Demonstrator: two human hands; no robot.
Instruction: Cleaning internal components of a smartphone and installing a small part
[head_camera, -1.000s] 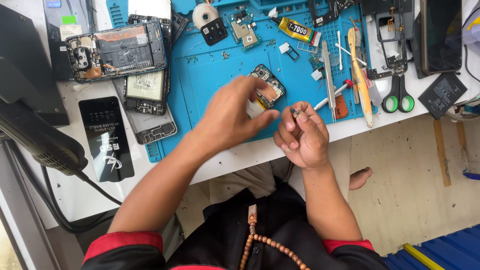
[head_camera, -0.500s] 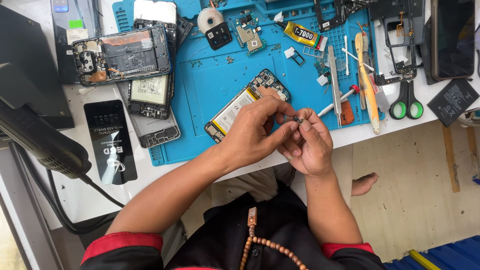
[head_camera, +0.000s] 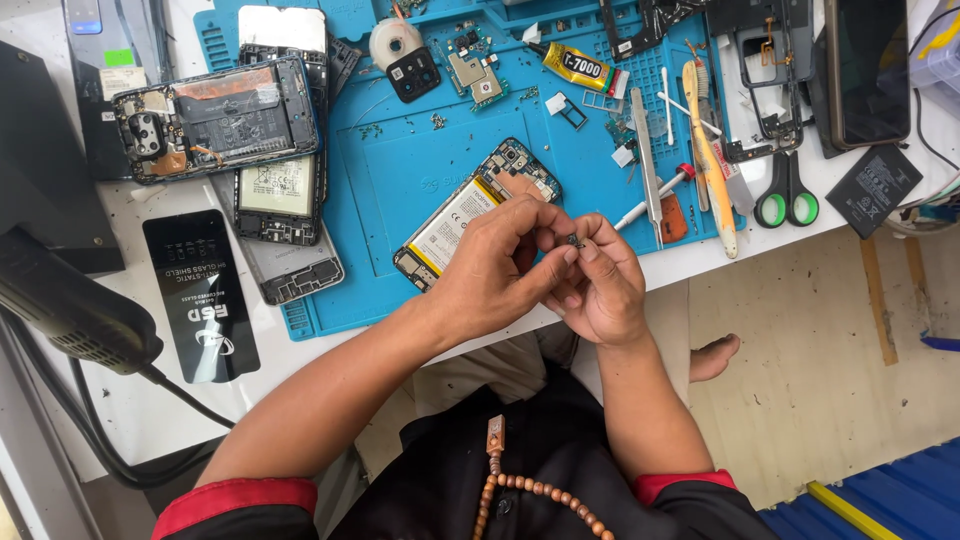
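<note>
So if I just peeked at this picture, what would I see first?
First, the two hands, left hand and right hand, meeting at the table's front edge and pinching a tiny dark part between their fingertips. Just behind them an opened phone with a yellow-edged battery lies on the bright blue mat. Green-handled scissors lie off to the right.

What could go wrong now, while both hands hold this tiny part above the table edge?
1. The tiny part, pinched between left hand and right hand, sits near the table edge; if it slips, it may fall to the floor.
2. The opened phone lies just under the left hand and could be nudged.
</note>
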